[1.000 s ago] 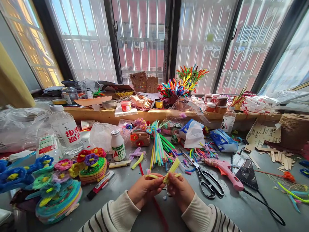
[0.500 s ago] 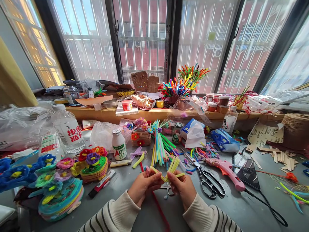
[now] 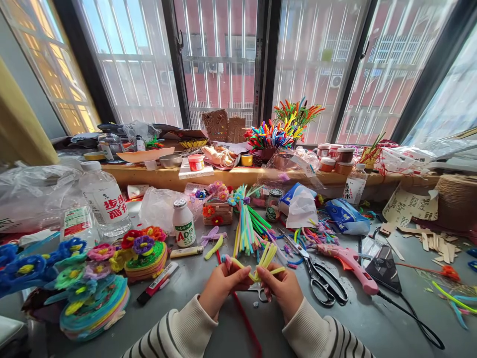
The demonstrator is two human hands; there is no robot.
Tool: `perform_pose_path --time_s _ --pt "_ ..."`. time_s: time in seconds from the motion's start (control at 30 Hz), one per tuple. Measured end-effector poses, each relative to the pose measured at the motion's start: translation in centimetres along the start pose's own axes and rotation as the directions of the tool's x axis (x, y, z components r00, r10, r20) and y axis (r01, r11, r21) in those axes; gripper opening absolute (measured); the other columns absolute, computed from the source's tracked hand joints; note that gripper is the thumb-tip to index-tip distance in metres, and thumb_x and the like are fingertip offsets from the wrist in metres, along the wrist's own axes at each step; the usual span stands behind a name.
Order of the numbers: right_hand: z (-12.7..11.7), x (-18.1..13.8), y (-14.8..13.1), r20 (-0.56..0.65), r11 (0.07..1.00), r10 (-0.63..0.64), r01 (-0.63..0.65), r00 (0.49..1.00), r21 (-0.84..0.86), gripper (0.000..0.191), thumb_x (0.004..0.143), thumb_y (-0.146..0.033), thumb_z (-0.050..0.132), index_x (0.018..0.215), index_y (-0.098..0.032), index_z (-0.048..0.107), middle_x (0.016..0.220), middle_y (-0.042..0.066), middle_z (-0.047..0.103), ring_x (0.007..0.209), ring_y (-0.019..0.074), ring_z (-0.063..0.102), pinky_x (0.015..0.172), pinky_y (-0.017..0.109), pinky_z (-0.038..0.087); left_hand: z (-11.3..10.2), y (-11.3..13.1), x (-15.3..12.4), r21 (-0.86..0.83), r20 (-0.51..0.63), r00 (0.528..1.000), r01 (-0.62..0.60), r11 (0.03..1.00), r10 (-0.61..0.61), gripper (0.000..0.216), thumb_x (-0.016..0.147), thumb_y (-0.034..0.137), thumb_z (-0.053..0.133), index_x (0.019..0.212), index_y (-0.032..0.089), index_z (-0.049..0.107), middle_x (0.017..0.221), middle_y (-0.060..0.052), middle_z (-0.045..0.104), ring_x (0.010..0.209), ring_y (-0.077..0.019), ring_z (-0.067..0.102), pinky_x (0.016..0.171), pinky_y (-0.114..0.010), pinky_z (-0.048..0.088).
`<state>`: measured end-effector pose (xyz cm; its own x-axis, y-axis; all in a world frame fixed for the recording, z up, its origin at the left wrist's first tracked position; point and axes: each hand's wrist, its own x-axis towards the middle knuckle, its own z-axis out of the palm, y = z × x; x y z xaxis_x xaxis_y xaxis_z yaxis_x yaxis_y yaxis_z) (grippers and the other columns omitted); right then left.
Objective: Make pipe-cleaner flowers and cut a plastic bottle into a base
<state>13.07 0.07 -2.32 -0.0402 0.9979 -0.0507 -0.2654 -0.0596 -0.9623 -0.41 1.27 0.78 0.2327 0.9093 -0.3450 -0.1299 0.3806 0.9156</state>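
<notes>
yellow pipe cleaners (image 3: 265,259), ends fanning up-right

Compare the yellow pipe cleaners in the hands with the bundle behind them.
The yellow pipe cleaners are bent and pinched by left hand and right hand; the bundle lies straight, untouched. The held ones are one colour; the bundle mixes several. Both are fuzzy stems.

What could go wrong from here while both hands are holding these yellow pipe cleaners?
The yellow pipe cleaners are pinched only at the fingertips of the left hand and right hand; their loose ends could spring free. The scissors lie close beside the right hand, so a sideways move might catch them.
</notes>
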Motion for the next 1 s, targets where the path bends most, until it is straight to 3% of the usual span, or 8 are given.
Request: perform_pose_path --time_s 0.33,0.57,0.8,1.0 --pt "-0.01 -0.07 -0.25 0.069 0.997 0.018 -0.013 0.997 -0.073 0.037 0.051 -0.048 0.063 0.051 -0.013 0.05 0.037 -0.004 0.048 0.031 0.0054 0.041 0.033 0.018 0.033 0.03 -0.13 0.14 -0.013 -0.029 0.998 -0.051 0.999 0.05 0.034 0.042 0.036 0.071 0.051 0.013 0.048 0.048 0.0 0.057 0.048 -0.0102 0.053 0.05 -0.021 0.043" --pt "-0.1 -0.24 0.19 0.118 0.963 -0.011 0.042 0.993 -0.267 0.032 0.059 -0.045 0.058 0.053 -0.013 0.052 0.04 -0.003 0.05 0.032 0.0066 0.042 0.032 0.018 0.032 0.08 0.24 -0.54 0.136 -0.066 0.959 -0.266 0.954 0.277 0.026 0.05 0.033 0.067 0.053 0.012 0.053 0.045 0.002 0.052 0.047 -0.0095 0.049 0.049 -0.021 0.04" --pt "-0.27 -0.48 -0.22 0.266 0.935 0.012 0.083 0.964 -0.344 0.023 0.062 -0.035 0.059 0.058 -0.013 0.06 0.041 -0.003 0.05 0.034 0.0058 0.042 0.033 0.016 0.031 0.21 0.25 -0.71 0.15 -0.02 0.976 -0.212 0.966 0.218 0.02 0.047 0.028 0.068 0.05 0.012 0.057 0.043 0.002 0.051 0.045 -0.0098 0.046 0.049 -0.023 0.037" --pt "-0.55 -0.56 0.0 0.303 0.932 0.067 0.049 0.951 -0.36 0.026 0.06 -0.038 0.059 0.055 -0.013 0.061 0.039 -0.004 0.049 0.032 0.0054 0.039 0.032 0.016 0.029 0.12 0.04 -0.54 0.217 0.056 0.975 -0.224 0.95 0.217 0.016 0.049 0.028 0.067 0.05 0.013 0.062 0.049 0.001 0.053 0.05 -0.0101 0.045 0.052 -0.022 0.036"
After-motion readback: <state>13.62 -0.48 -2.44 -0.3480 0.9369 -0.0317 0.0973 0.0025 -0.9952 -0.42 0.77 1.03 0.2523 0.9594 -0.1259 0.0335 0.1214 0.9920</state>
